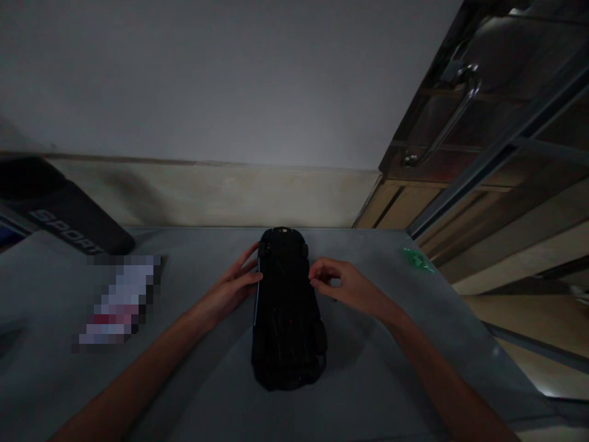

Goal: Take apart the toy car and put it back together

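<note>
**Both hands on the dark toy car, mid-table**

While the light is this poor, you have little detail to go on, so read the scene carefully from left to right. At the far left a black bag [69, 215] with pale lettering lies at the edge of the grey table [193, 380], and nearer you sits a blurred packet [120, 301], well apart from your work. Your left hand [237, 283] lies flat with its fingers spread against the left flank of the black toy car [288, 310], touching it but not closed around it. The car stands lengthwise in the middle of the table, one end towards the wall. Your right hand [343, 282] has its fingertips drawn together at the car's right edge; whether they pinch a part of it you cannot tell. Further right a small green scrap [418, 259] lies near the table's far right corner, beside the metal door [483, 110].

The risk, as I judge it: the car may roll or skid sideways if one hand presses harder than the other, and in this gloom a small part could slip from your fingers unseen.
</note>
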The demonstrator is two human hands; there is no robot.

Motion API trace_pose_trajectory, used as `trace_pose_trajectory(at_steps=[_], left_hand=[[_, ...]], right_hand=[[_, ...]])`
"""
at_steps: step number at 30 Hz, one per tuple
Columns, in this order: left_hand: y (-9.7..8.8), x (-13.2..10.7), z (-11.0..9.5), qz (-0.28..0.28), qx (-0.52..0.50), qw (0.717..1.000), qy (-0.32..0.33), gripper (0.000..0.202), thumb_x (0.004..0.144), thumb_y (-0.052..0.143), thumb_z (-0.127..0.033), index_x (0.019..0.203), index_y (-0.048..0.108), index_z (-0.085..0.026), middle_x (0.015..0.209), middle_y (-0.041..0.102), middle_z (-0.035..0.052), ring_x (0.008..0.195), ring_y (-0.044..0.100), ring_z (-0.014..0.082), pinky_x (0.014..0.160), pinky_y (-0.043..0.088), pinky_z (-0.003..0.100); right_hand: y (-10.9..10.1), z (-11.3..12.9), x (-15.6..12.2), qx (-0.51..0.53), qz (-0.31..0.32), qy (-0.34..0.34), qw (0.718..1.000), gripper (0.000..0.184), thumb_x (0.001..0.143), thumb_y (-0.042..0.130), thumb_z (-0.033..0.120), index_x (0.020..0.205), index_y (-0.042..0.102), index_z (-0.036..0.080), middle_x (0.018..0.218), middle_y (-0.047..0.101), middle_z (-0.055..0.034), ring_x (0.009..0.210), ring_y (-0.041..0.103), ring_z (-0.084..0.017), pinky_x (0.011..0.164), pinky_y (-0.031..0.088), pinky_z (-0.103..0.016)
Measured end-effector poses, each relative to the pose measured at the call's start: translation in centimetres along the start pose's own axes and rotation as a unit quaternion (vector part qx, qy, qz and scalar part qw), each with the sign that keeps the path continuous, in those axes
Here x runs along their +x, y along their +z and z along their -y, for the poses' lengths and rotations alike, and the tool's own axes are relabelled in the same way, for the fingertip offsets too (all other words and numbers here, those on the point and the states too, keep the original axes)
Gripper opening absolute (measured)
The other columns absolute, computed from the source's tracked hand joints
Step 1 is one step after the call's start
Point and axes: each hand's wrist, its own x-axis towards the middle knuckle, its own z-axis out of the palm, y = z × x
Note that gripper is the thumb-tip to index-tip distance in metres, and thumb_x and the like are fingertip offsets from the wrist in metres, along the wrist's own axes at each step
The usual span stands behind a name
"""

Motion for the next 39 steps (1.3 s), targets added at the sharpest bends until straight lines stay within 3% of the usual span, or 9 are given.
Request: trace_pose_trajectory(at_steps=[13,18,20,23,27,29,34,39], left_hand=[[-0.6,0.1,0.3,0.018,-0.015,1.0,0.008,0.1,0.091,0.108,-0.036,0.182,0.068,-0.042,0.176,0.077,0.0117,0.155,0.078,0.0429,0.122,0.066,0.049],[-0.7,0.3,0.3,0.024,-0.003,1.0,0.012,0.102,0.092,0.107,-0.04,0.184,0.065,-0.043,0.183,0.073,0.0123,0.165,0.071,0.0453,0.128,0.063,0.052],[-0.7,0.3,0.3,0.024,0.003,1.0,0.013,0.104,0.091,0.107,-0.042,0.185,0.063,-0.042,0.183,0.073,0.0123,0.167,0.07,0.0457,0.131,0.062,0.053],[-0.6,0.3,0.1,0.02,0.008,1.0,0.006,0.105,0.09,0.108,-0.042,0.185,0.063,-0.044,0.182,0.074,0.0098,0.169,0.069,0.0449,0.134,0.06,0.055],[-0.4,0.2,-0.1,0.012,0.013,1.0,-0.004,0.109,0.085,0.111,-0.045,0.183,0.064,-0.047,0.183,0.074,0.0059,0.172,0.066,0.0449,0.135,0.061,0.055],[-0.3,0.2,-0.2,0.009,0.012,1.0,-0.006,0.111,0.083,0.112,-0.046,0.183,0.064,-0.046,0.183,0.074,0.0067,0.172,0.066,0.046,0.133,0.062,0.054],[-0.3,0.2,-0.1,0.01,0.006,1.0,-0.004,0.111,0.086,0.11,-0.043,0.186,0.062,-0.044,0.181,0.075,0.0095,0.173,0.065,0.0473,0.134,0.061,0.054],[-0.8,0.4,0.3,0.026,-0.012,1.0,0.009,0.098,0.093,0.105,-0.035,0.182,0.066,-0.043,0.179,0.076,0.0099,0.166,0.072,0.0436,0.129,0.063,0.052]], right_hand=[[1.1,-0.6,0.6,0.081,-0.011,0.027,0.996,0.023,0.094,0.083,0.043,0.098,0.066,0.028,0.095,0.067,0.0011,0.088,0.063,-0.019,0.087,0.053,-0.036],[2.1,-0.6,0.8,0.076,-0.041,0.031,0.996,0.021,0.093,0.079,0.035,0.095,0.06,0.029,0.09,0.064,0.0029,0.085,0.062,-0.019,0.083,0.052,-0.034],[1.4,-0.3,0.7,0.041,-0.041,0.013,0.998,0.016,0.098,0.077,0.037,0.098,0.063,0.028,0.093,0.069,0.0013,0.087,0.066,-0.019,0.084,0.054,-0.034],[-1.6,-0.3,0.0,-0.056,-0.042,-0.008,0.998,0.017,0.107,0.069,0.043,0.101,0.071,0.028,0.097,0.078,-0.0025,0.09,0.072,-0.022,0.087,0.057,-0.036],[-6.5,-1.7,-1.3,-0.218,-0.065,0.045,0.973,0.016,0.107,0.071,0.037,0.098,0.078,0.027,0.096,0.084,-0.0058,0.088,0.076,-0.024,0.088,0.059,-0.038],[-7.8,-2.5,-1.8,-0.273,-0.054,0.085,0.957,0.012,0.104,0.074,0.032,0.096,0.081,0.026,0.095,0.086,-0.007,0.087,0.079,-0.025,0.086,0.059,-0.038],[-7.1,-3.0,-1.8,-0.291,-0.041,0.103,0.95,0.011,0.106,0.077,0.032,0.099,0.085,0.027,0.102,0.091,-0.0086,0.094,0.084,-0.028,0.091,0.062,-0.039],[-6.1,-3.3,-1.6,-0.288,-0.052,0.102,0.951,0.012,0.1,0.085,0.034,0.089,0.083,0.027,0.092,0.089,-0.008,0.087,0.082,-0.029,0.082,0.058,-0.041]])
